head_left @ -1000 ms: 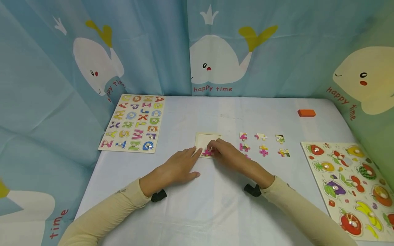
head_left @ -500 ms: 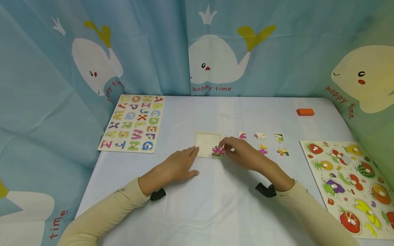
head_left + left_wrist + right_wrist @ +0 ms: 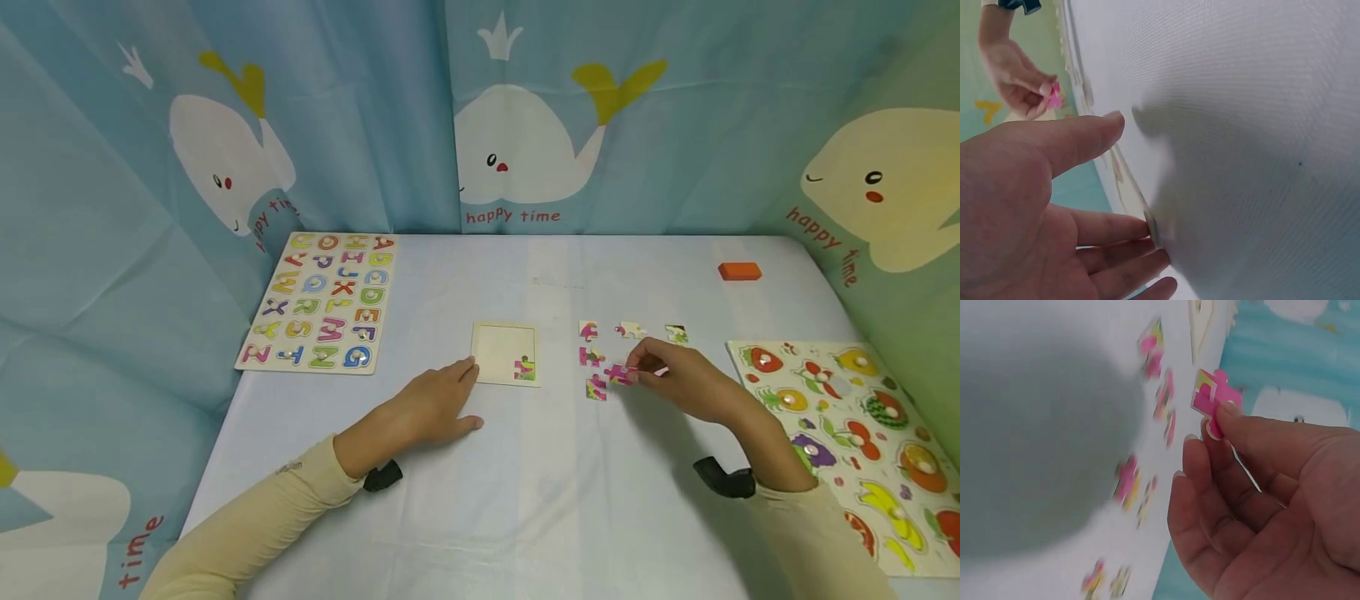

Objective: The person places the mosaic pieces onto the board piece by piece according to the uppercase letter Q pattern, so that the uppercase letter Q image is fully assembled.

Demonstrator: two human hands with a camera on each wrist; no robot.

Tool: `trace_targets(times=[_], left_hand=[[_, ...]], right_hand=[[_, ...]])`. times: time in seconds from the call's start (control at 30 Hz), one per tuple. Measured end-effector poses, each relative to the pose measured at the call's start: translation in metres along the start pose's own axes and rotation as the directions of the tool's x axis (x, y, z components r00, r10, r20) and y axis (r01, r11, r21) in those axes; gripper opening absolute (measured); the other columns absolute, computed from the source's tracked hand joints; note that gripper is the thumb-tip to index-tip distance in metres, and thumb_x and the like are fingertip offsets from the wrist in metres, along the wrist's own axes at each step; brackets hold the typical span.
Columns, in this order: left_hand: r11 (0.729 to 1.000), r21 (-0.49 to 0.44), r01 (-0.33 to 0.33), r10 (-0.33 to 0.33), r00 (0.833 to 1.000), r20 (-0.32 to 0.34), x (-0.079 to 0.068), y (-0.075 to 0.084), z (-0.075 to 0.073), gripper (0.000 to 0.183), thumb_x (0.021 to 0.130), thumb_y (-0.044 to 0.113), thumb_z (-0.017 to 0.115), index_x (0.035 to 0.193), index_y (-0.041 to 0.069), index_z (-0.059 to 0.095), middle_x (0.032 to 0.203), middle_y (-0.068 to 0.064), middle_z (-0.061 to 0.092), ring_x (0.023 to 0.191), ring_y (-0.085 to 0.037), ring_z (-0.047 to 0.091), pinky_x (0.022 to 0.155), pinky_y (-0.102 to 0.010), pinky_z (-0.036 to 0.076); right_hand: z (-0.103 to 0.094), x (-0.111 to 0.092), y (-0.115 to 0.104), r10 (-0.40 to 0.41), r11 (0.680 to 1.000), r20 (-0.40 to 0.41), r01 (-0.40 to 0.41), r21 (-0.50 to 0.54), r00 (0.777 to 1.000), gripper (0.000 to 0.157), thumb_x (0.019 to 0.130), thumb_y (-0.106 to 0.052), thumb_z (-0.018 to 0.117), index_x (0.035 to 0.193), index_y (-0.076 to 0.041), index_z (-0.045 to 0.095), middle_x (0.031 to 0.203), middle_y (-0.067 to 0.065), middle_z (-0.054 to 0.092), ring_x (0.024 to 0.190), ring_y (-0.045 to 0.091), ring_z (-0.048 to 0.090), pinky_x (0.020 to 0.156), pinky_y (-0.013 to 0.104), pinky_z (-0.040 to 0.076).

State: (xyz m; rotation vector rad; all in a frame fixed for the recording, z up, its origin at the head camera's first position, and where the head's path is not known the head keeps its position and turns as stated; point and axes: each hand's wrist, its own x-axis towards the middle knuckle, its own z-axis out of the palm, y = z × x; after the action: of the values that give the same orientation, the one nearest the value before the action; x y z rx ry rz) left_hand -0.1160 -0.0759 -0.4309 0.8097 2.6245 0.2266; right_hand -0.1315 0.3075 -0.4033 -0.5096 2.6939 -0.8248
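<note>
My left hand [image 3: 427, 404] lies with straight fingers against the left edge of a small square puzzle board [image 3: 498, 342]. In the left wrist view, the fingertips of my left hand [image 3: 1116, 250] touch that edge. One pink and green jigsaw piece [image 3: 524, 368] sits in the board's lower right corner. To the right, my right hand [image 3: 690, 379] pinches a pink jigsaw piece [image 3: 618, 374] between thumb and finger. The right wrist view shows this pink piece [image 3: 1205, 394] held up above the table. Loose pieces [image 3: 591, 357] lie beside it, some hidden behind the hand.
An alphabet peg board [image 3: 315, 304] lies at the back left of the table. A fruit peg board [image 3: 855, 433] lies on the right, partly under the right arm. An orange block [image 3: 739, 272] rests at the back right. Printed curtains [image 3: 420, 125] surround the table.
My right hand has moved right from the puzzle board, carrying the pink jigsaw piece to the loose pieces. The corner piece stays on the board. My left hand has hardly moved.
</note>
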Motion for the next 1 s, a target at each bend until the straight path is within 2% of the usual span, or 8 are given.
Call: trace_targets(times=[0.17,0.33,0.47,0.67,0.87,1.0], left_hand=[[1.0,0.002,-0.009,0.009,1.0,-0.009,0.0,-0.001,0.0,0.083,0.103,0.046,0.067,0.161,-0.005,0.037,0.171,-0.02,0.034,0.158,-0.033,0.038,0.126,-0.046,0.039],[1.0,0.0,-0.009,0.009,1.0,-0.011,0.0,-0.002,0.001,0.082,0.103,0.046,0.067,0.162,-0.004,0.037,0.172,-0.019,0.034,0.157,-0.033,0.039,0.126,-0.045,0.038],[1.0,0.0,-0.016,0.016,1.0,-0.015,0.0,-0.003,0.001,0.082,0.103,0.046,0.067,0.161,-0.004,0.038,0.171,-0.019,0.034,0.157,-0.033,0.04,0.126,-0.045,0.039],[1.0,0.007,-0.024,0.024,1.0,-0.018,0.0,-0.003,0.001,0.082,0.104,0.046,0.066,0.161,-0.005,0.038,0.171,-0.02,0.035,0.157,-0.033,0.039,0.126,-0.045,0.039],[0.999,0.019,-0.027,0.027,0.999,-0.016,0.0,-0.003,0.003,0.083,0.104,0.047,0.066,0.162,-0.005,0.037,0.171,-0.02,0.034,0.157,-0.034,0.039,0.126,-0.046,0.039],[0.999,0.026,-0.03,0.03,0.999,-0.02,0.0,-0.003,0.004,0.083,0.104,0.047,0.066,0.162,-0.005,0.037,0.171,-0.02,0.034,0.157,-0.033,0.039,0.125,-0.046,0.04]], right_hand=[[-0.007,-0.01,0.019,0.036,0.999,0.0,-0.036,0.009,0.999,0.008,0.101,-0.007,0.071,0.108,-0.008,0.068,0.104,0.002,0.071,0.098,0.009,0.063,0.081,0.02,0.054],[-0.005,-0.014,0.031,0.045,0.998,0.023,-0.046,0.043,0.999,0.005,0.101,-0.008,0.07,0.106,-0.007,0.069,0.101,0.002,0.07,0.093,0.004,0.06,0.078,0.02,0.053],[0.001,-0.015,0.036,0.067,0.997,0.028,-0.068,0.03,0.997,0.005,0.101,-0.011,0.071,0.105,-0.008,0.068,0.099,0.001,0.069,0.091,0.006,0.059,0.077,0.02,0.052],[0.01,-0.01,0.037,0.102,0.995,-0.004,-0.102,-0.023,0.995,0.006,0.1,-0.007,0.072,0.103,-0.005,0.067,0.099,0.004,0.069,0.094,0.016,0.06,0.076,0.022,0.051],[0.014,-0.007,0.035,0.087,0.995,-0.007,-0.087,-0.05,0.996,0.007,0.099,-0.006,0.072,0.101,-0.004,0.066,0.098,0.005,0.069,0.095,0.018,0.061,0.076,0.025,0.053],[0.012,-0.008,0.034,0.068,0.996,0.018,-0.067,-0.062,0.998,0.007,0.1,-0.007,0.072,0.102,-0.007,0.066,0.099,0.003,0.069,0.096,0.017,0.061,0.077,0.025,0.054]])
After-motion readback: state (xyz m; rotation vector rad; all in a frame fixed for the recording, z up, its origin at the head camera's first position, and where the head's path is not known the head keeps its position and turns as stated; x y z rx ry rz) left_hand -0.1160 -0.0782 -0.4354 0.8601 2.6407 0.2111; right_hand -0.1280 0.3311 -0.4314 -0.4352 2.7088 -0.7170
